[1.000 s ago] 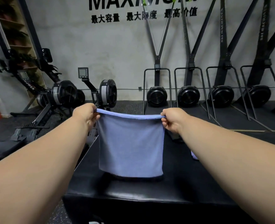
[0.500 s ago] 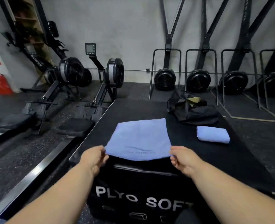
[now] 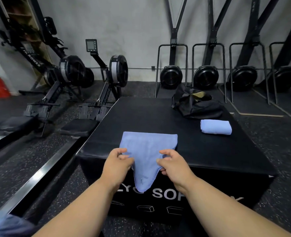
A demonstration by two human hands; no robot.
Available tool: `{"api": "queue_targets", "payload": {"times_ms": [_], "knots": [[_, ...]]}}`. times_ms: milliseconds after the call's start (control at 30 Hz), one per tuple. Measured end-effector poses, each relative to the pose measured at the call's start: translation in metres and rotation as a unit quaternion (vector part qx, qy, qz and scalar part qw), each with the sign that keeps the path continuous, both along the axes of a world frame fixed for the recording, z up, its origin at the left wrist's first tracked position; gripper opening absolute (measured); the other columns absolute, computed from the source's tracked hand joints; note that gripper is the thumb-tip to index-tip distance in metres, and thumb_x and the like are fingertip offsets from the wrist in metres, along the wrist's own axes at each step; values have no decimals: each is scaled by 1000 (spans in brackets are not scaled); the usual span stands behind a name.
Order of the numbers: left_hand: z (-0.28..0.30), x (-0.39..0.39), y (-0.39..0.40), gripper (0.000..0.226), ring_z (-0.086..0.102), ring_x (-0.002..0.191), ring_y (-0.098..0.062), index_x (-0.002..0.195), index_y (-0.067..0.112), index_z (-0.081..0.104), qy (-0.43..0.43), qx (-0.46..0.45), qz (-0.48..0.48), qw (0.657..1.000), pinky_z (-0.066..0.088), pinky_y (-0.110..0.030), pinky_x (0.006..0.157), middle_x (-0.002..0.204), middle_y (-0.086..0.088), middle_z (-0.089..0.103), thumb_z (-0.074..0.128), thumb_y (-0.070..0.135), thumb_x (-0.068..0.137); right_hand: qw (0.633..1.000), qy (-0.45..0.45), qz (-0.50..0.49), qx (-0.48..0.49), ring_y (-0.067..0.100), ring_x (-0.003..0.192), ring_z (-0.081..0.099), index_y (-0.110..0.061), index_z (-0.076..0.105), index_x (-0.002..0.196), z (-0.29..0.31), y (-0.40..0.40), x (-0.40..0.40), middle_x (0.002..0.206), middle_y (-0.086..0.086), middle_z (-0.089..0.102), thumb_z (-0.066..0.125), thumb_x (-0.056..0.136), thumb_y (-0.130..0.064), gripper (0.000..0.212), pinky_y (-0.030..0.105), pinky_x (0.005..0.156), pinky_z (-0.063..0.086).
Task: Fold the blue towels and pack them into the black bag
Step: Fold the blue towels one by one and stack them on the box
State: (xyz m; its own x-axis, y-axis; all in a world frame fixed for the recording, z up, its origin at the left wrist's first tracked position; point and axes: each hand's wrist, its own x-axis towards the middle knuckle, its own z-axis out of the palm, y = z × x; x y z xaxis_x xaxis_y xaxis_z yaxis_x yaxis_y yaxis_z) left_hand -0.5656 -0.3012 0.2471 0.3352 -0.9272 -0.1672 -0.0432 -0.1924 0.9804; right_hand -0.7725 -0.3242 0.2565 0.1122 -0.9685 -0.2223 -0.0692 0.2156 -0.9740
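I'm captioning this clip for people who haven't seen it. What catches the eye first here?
Two bare hands, left hand and right hand, pinch a blue towel whose near end droops over the front edge of a black plyo box. Farther back right lie a folded blue towel and a black bag.

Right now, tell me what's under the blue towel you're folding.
The unfolded towel lies on the black plyo box, its near end drooping over the front edge and covering part of the printed lettering. Anything between towel and box top is hidden.
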Motion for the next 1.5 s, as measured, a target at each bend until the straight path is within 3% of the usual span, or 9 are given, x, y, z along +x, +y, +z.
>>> {"api": "queue_targets", "payload": {"times_ms": [100,367,600,767,933,1133,1333,1433,1500], "knots": [[6,-15,8,54,77,98,-26,122,25,60,13,-16,-46,999,57,-51,102,101,-8,78,76,17,71,999,-10,29,-12,8,72,63,-23,63,123,5,7,11,88,-2,66,71,95,-12,31,23,70,53],[22,-26,24,43,70,85,-5,123,28,60,12,-63,-92,994,48,-23,89,83,6,71,76,5,90,992,-107,62,7,18,80,66,-17,62,129,13,14,16,92,8,69,69,99,-10,31,34,86,59],[26,-22,32,46,62,76,-10,121,29,62,-23,-91,-114,989,52,-27,84,89,1,71,74,2,85,983,-166,59,43,16,72,68,-13,62,128,15,15,19,83,5,72,66,100,-6,30,31,78,59],[32,-17,34,48,65,80,-11,121,31,63,-34,-117,-103,987,55,-27,83,92,-1,73,77,17,77,983,-164,67,46,17,74,70,-13,62,127,18,17,21,83,7,74,66,100,-7,29,32,80,59],[30,-19,36,46,64,80,-11,118,35,64,-38,-123,-117,985,55,-30,84,91,0,71,80,18,78,983,-160,75,45,22,74,69,-11,66,126,26,20,18,84,8,70,59,104,-18,24,37,81,58],[32,-19,41,62,64,79,-6,123,32,61,-75,-139,-117,981,57,-25,79,89,7,66,93,10,75,973,-191,103,78,35,94,75,-19,66,132,36,23,9,108,25,77,42,104,-32,38,48,97,58],[26,-1,35,51,62,76,-8,125,32,61,-53,-139,-80,986,52,-28,80,90,2,68,80,4,88,980,-147,124,51,27,107,74,-27,66,133,28,20,6,116,12,78,39,108,-30,36,40,99,56],[26,14,36,52,60,75,-9,127,32,60,-27,-133,-70,988,50,-29,81,89,0,69,80,4,88,994,37,98,-25,12,93,67,-28,61,137,3,10,-4,121,-2,64,54,99,-11,42,16,80,53],[28,22,39,53,57,72,-9,129,29,58,-15,-137,-75,988,49,-27,81,87,0,68,78,1,90,973,185,106,-86,3,101,62,-31,53,144,-14,4,-16,137,-4,47,56,91,-6,59,5,79,45]]}}
